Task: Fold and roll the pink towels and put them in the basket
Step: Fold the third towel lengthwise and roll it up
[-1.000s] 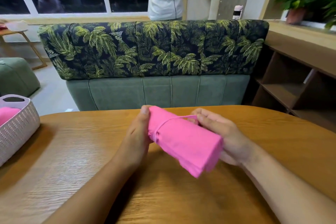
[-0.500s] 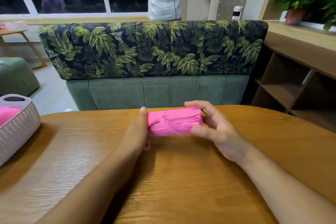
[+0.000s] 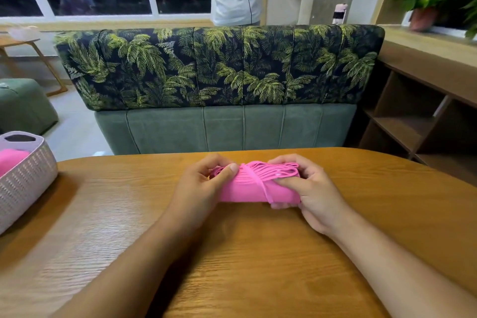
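Biggest risk imo: the rolled pink towel springs open on the trip to the basket off at the left, if either end slips free. It's lying mid-worktop, left hand pinching one end, right hand curled round the other.

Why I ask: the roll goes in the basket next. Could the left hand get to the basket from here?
Probably yes. The basket stands on the table to that side, with only bare wood between it and the left hand. That hand and the right hand grip the towel roll.
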Demonstrator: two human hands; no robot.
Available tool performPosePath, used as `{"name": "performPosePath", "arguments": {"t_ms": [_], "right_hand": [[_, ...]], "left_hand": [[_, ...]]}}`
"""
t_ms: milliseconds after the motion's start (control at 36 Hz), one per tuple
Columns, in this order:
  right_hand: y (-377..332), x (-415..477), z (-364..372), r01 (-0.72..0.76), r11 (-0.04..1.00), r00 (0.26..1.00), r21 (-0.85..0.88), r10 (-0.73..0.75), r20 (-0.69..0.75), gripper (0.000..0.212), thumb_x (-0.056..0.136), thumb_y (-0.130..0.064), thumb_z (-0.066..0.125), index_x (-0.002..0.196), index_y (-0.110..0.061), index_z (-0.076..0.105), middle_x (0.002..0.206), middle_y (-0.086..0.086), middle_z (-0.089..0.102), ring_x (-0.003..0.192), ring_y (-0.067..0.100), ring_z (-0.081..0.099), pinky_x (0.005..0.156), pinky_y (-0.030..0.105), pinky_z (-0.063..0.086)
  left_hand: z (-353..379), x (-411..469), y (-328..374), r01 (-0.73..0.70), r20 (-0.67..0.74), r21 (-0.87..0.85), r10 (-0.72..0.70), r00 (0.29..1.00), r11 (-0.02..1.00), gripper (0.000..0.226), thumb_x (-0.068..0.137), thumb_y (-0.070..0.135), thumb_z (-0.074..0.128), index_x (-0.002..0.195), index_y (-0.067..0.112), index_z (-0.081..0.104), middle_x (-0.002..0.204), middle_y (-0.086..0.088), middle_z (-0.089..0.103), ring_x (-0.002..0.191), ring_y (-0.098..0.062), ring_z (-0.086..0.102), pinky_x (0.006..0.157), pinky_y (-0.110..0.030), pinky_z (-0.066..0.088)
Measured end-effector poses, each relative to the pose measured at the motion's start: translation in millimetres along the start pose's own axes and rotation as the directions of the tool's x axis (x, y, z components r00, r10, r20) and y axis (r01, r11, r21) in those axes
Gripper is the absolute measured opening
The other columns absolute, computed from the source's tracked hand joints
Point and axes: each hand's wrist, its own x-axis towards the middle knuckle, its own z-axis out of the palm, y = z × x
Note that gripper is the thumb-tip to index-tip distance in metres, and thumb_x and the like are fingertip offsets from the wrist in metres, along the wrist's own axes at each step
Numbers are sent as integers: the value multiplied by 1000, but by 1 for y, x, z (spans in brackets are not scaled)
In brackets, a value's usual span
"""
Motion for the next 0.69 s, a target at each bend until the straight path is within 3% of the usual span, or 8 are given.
{"name": "performPosePath", "arguments": {"t_ms": [83, 222, 389, 472, 556, 611, 694], "right_hand": [[-2, 0, 5, -43, 998, 999, 40, 43, -1, 22, 92, 1, 69, 111, -9, 73, 120, 11, 74, 91, 34, 75, 56, 40, 63], [-6, 0, 14, -95, 976, 993, 195, 108, -55, 25, 95, 6, 63, 98, -15, 77, 115, 5, 77, 95, 35, 76, 55, 43, 63], [-6, 0, 14, -236, 922, 959, 306, 272, -79, 23, 91, -2, 69, 87, -22, 80, 107, 5, 80, 96, 33, 77, 55, 43, 63], [-7, 1, 9, -265, 906, 954, 329, 296, -47, 23, 94, -4, 65, 92, -22, 80, 109, 9, 79, 101, 36, 76, 57, 43, 63], [-3, 1, 2, -248, 910, 967, 333, 254, 26, 20, 95, -5, 62, 102, -17, 77, 120, 13, 75, 105, 35, 74, 62, 44, 64], [-1, 0, 0, -182, 945, 983, 272, 166, 84, 18, 94, -10, 67, 110, -17, 74, 127, 15, 71, 109, 36, 71, 70, 45, 65], [5, -2, 2, 15, 1000, 993, 25, -18, 118, 36, 86, -20, 83, 120, -23, 71, 129, 6, 69, 116, 30, 68, 84, 49, 63]], "left_hand": [[2, 0, 1, 22, -30, -132, -26, 999, 991, 17, 101, 21, 66, 93, 8, 73, 93, -17, 73, 82, -26, 63, 77, -41, 45], [6, -3, 7, -42, -94, -243, 20, 995, 969, 18, 102, 21, 60, 94, 9, 72, 93, -11, 71, 86, -21, 63, 80, -44, 48], [0, -2, 5, -59, -31, -164, 55, 998, 985, 18, 101, 28, 65, 91, 13, 69, 102, -6, 73, 97, -18, 67, 86, -34, 52], [-2, 0, 0, -61, -15, -131, 59, 998, 989, 28, 89, 34, 76, 105, 15, 65, 107, -6, 69, 97, -18, 65, 82, -33, 53], [2, 2, 0, -45, -99, -171, 28, 995, 984, 23, 89, 26, 80, 104, 13, 68, 100, 2, 71, 91, -11, 65, 77, -25, 53], [7, 6, 1, -5, -193, -212, -37, 980, 977, 16, 92, 25, 73, 97, 12, 69, 93, 3, 70, 85, -10, 63, 72, -28, 52], [8, 8, -1, 132, -239, -380, -235, 942, 915, 12, 98, 28, 68, 97, 16, 71, 91, -4, 67, 82, -20, 60, 58, -36, 55]]}}
